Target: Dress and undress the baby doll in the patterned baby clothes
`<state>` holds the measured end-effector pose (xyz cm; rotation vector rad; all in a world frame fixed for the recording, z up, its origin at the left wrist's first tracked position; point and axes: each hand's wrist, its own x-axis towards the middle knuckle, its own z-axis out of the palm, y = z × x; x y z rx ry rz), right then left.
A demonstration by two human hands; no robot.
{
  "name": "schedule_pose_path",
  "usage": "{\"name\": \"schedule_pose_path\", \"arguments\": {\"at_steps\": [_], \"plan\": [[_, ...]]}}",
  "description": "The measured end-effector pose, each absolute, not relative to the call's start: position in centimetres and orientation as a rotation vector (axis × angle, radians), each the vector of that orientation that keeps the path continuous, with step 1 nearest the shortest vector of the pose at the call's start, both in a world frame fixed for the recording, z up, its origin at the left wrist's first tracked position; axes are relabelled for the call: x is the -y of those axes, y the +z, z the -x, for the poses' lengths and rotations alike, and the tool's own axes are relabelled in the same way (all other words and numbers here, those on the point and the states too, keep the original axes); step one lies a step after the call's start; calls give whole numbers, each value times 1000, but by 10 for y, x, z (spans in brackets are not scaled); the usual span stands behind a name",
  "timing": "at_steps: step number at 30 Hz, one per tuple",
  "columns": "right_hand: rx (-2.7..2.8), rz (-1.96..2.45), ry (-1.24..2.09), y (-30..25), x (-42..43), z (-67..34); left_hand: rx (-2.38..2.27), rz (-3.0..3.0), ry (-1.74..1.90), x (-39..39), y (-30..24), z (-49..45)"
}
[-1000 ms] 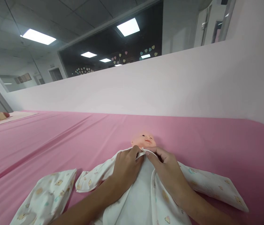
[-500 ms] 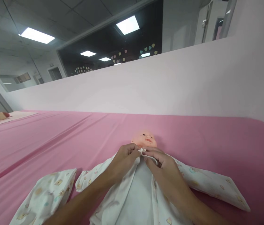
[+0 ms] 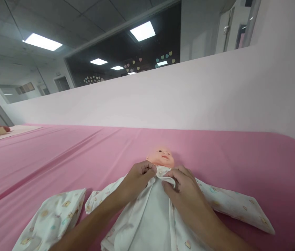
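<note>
The left hand (image 3: 142, 177) and the right hand (image 3: 186, 190) each pinch the shirt (image 3: 154, 216) just below the doll's head (image 3: 161, 157), and more collar (image 3: 162, 170) shows between them now, so it seems to lie neater.

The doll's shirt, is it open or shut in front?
The shirt is open below the collar: plain white cloth shows between its front edges. Whether the collar is fastened, I can't tell.
</note>
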<state>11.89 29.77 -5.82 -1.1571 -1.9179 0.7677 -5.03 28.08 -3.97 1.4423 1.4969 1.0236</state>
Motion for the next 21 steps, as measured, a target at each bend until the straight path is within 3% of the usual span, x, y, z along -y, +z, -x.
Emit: {"name": "schedule_pose_path", "arguments": {"at_steps": [3, 8, 16, 21], "plan": [[1987, 1186, 761, -54, -297, -128, -1578, -1595, 890, -271, -33, 55], [1813, 1208, 1194, -44, -298, -139, -1888, -1838, 712, -253, -24, 57], [1580, 1231, 1523, -31, -288, -142, -1950, -1916, 793, -243, -28, 42], [1594, 1178, 1446, -30, -288, -143, -2058, -1808, 833, -239, -32, 44]]}}
